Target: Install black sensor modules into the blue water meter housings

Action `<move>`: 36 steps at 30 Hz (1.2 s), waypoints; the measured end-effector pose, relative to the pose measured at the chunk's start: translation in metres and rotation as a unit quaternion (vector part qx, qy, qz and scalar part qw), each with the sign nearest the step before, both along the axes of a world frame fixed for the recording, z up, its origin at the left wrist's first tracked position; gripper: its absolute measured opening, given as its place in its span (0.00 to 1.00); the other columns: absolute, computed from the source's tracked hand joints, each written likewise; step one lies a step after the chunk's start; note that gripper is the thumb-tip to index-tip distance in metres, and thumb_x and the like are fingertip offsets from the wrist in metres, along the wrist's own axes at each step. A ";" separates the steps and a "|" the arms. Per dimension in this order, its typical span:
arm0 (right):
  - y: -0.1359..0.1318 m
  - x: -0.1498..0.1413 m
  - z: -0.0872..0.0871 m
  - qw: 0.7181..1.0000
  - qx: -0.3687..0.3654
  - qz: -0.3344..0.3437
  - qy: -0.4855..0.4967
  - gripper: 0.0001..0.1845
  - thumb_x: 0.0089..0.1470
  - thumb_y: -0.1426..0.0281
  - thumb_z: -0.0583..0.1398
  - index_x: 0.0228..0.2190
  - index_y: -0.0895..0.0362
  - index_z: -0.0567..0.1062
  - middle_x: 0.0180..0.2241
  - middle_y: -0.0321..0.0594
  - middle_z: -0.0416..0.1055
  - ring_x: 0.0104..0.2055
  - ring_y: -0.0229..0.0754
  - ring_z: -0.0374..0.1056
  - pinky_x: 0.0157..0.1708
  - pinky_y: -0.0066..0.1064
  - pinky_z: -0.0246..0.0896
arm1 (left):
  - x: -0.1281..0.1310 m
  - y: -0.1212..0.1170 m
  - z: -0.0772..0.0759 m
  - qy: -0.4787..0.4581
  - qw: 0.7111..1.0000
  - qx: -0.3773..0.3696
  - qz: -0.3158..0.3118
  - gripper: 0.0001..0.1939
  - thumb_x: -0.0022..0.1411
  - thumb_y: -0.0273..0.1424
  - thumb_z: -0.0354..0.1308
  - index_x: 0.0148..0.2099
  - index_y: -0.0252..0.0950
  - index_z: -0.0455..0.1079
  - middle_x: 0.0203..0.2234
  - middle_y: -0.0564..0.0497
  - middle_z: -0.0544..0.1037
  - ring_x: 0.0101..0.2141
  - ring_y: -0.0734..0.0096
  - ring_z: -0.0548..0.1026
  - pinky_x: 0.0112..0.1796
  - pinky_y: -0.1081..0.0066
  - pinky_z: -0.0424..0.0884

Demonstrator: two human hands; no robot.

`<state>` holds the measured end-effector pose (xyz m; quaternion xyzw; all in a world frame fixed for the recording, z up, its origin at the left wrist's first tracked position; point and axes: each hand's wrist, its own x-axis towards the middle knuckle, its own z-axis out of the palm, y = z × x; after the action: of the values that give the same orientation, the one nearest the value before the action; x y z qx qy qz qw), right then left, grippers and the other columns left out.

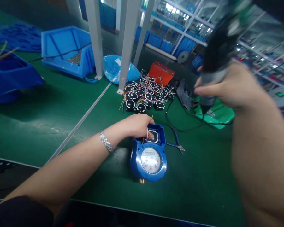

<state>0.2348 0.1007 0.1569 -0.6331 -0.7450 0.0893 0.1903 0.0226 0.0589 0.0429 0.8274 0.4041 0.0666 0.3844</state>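
Note:
A blue water meter (148, 159) with a round white dial lies on the green table (49, 119). My left hand (138, 125) rests on its top, fingers closed around a small black square part with coloured wires (152, 136) seated in the meter's upper housing. My right hand (229, 86) is raised to the right, wrapped around a black and grey electric screwdriver (215, 60), blurred by motion, its tip pointing down above the table.
A pile of black square parts with coloured wires (145, 94) lies behind the meter, beside a red box (161, 73). Blue-handled pliers (176, 142) lie right of the meter. Blue bins (66, 50) stand at the back left, a green bag (217, 115) at right, white posts (126, 41) behind.

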 end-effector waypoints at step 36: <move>-0.115 -0.028 -0.178 0.593 -0.285 -0.128 0.742 0.39 0.25 0.70 0.67 0.43 0.58 0.62 0.40 0.43 0.66 0.36 0.41 0.66 0.38 0.31 0.66 | -0.010 -0.036 -0.044 -0.363 0.834 -0.261 0.323 0.32 0.53 0.45 0.54 0.54 0.32 0.54 0.50 0.38 0.65 0.47 0.62 0.65 0.43 0.66 0.64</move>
<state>0.2071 -0.0141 -0.0215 -0.4587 -0.1937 0.7107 0.4969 0.0128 0.0230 -0.0014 0.4347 0.4819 0.3749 0.6620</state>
